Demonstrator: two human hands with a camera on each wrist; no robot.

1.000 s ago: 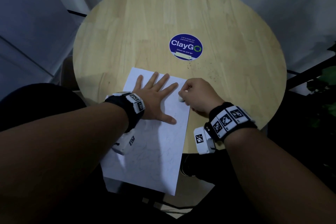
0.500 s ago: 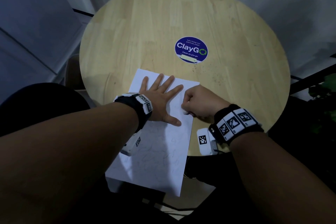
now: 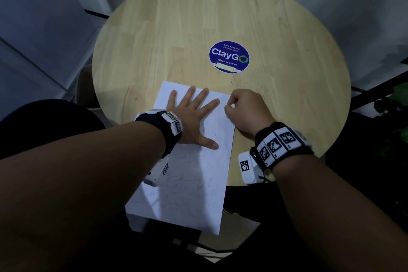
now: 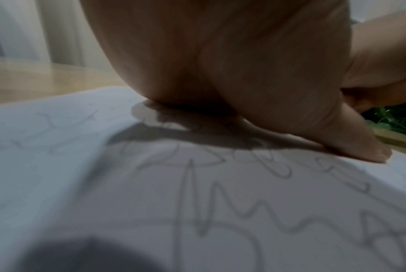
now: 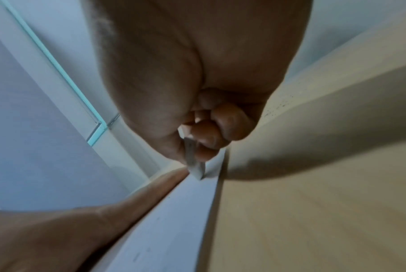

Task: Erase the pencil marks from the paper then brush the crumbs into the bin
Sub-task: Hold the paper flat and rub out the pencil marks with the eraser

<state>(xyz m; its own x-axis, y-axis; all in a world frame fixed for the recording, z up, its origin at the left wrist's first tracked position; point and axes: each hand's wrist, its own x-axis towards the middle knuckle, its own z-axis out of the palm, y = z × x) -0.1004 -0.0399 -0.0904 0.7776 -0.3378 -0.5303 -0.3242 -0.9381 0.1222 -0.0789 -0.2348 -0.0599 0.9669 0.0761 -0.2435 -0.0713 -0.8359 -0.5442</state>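
Observation:
A white sheet of paper (image 3: 194,185) with grey pencil scribbles (image 4: 220,217) lies on the round wooden table (image 3: 176,28), its near end hanging over the table's front edge. My left hand (image 3: 194,115) lies flat on the paper's far half, fingers spread. My right hand (image 3: 240,110) pinches a small white eraser (image 5: 193,162) and presses its tip on the paper (image 5: 174,220) near the right edge, at the far corner. Dark crumbs (image 3: 258,81) speckle the wood just beyond my right hand. No bin is in view.
A round blue ClayGo sticker (image 3: 229,56) sits at the table's middle. Grey walls (image 3: 44,28) stand close on the left and behind. A green plant (image 3: 395,106) shows at the right edge. Below the table's front edge is floor and a shoe (image 3: 229,208).
My right hand with the eraser has slid along the paper's right edge, down and then back toward the far corner. The left hand stays pressed flat; the head view has shifted a little.

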